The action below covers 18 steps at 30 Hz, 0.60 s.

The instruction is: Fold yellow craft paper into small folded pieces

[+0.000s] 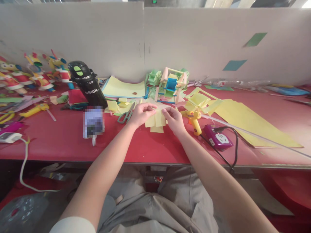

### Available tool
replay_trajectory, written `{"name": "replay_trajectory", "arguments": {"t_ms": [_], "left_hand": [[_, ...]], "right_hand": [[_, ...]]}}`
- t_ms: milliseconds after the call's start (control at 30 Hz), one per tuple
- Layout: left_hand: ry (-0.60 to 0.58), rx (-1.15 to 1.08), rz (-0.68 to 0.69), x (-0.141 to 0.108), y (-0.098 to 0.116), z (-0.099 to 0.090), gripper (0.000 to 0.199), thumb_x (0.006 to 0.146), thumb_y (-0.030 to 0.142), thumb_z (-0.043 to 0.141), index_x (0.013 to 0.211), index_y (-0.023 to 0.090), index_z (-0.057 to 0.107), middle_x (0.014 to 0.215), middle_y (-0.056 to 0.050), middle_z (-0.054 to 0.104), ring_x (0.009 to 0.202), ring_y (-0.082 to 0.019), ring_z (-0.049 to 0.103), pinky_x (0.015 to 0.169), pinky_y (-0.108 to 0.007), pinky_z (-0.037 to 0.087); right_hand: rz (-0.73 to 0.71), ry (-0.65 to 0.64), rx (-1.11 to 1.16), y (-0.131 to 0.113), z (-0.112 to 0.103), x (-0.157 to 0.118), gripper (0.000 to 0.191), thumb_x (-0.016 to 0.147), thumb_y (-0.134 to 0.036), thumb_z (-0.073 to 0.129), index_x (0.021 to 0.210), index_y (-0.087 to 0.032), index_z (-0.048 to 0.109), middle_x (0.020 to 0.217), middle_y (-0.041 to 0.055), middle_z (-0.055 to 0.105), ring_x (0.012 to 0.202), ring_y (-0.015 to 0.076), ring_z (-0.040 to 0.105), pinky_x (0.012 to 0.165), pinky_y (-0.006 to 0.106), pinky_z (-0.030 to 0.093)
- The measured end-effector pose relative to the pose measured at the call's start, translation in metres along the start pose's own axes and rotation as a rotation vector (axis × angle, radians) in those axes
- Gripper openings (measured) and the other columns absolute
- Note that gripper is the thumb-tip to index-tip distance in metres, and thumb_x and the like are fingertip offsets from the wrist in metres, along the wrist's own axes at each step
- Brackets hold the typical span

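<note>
My left hand (pixel 143 114) and my right hand (pixel 173 119) pinch a small piece of pale yellow paper (pixel 155 119) between them, one at each upper side. The paper seems to have folds or several layers, and a lower flap hangs beneath it. Left of my left hand lie green-handled scissors (pixel 125 116), partly covered. Just right of my right hand a yellow hot glue gun (pixel 194 120) rests on the table, a long clear glue stick (pixel 243 129) reaching out from its back.
Behind my hands stands a small stick frame with blue paper (pixel 171 84). A black bottle (pixel 87 84) leans at the left, near a blurred-out device (pixel 93 123). A purple power socket (pixel 218 137) with a black cord and a yellow sheet (pixel 252 123) lie on the right.
</note>
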<state>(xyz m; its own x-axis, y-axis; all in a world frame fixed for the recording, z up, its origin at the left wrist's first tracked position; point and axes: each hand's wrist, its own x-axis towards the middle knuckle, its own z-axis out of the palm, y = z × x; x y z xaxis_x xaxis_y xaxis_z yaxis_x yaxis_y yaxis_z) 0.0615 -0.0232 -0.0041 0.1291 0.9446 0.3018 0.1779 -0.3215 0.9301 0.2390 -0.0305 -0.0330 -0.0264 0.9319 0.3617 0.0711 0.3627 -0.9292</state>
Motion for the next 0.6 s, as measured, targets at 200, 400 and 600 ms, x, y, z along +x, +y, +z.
{"name": "replay_trajectory", "arguments": {"t_ms": [200, 400, 600], "left_hand": [[0.036, 0.086, 0.068, 0.0010, 0.0010, -0.0027, 0.018, 0.073, 0.023, 0.072, 0.090, 0.018, 0.073, 0.081, -0.004, 0.072, 0.082, -0.018, 0.067, 0.078, -0.032, 0.053], [0.045, 0.252, 0.216, -0.0005, 0.0011, -0.0034, 0.014, 0.079, 0.020, 0.066, 0.092, 0.019, 0.071, 0.087, -0.004, 0.073, 0.085, -0.018, 0.067, 0.084, -0.033, 0.053], [0.036, 0.308, 0.261, -0.0041, 0.0036, -0.0007, 0.013, 0.081, 0.018, 0.064, 0.092, 0.020, 0.070, 0.090, -0.003, 0.074, 0.086, -0.018, 0.068, 0.085, -0.032, 0.053]], "right_hand": [[-0.059, 0.033, 0.021, -0.0002, 0.0005, 0.0004, 0.036, 0.078, -0.052, 0.071, 0.090, -0.023, 0.053, 0.091, 0.0010, 0.058, 0.069, 0.0117, 0.056, 0.059, 0.026, 0.046], [-0.077, -0.012, -0.100, -0.0040, 0.0018, -0.0032, 0.035, 0.078, -0.051, 0.070, 0.085, -0.023, 0.050, 0.085, -0.0003, 0.055, 0.069, 0.0123, 0.056, 0.056, 0.025, 0.045], [-0.130, -0.041, -0.178, -0.0016, 0.0021, -0.0057, 0.030, 0.080, -0.047, 0.068, 0.088, -0.024, 0.050, 0.089, 0.0006, 0.055, 0.071, 0.0127, 0.054, 0.060, 0.027, 0.047]]}}
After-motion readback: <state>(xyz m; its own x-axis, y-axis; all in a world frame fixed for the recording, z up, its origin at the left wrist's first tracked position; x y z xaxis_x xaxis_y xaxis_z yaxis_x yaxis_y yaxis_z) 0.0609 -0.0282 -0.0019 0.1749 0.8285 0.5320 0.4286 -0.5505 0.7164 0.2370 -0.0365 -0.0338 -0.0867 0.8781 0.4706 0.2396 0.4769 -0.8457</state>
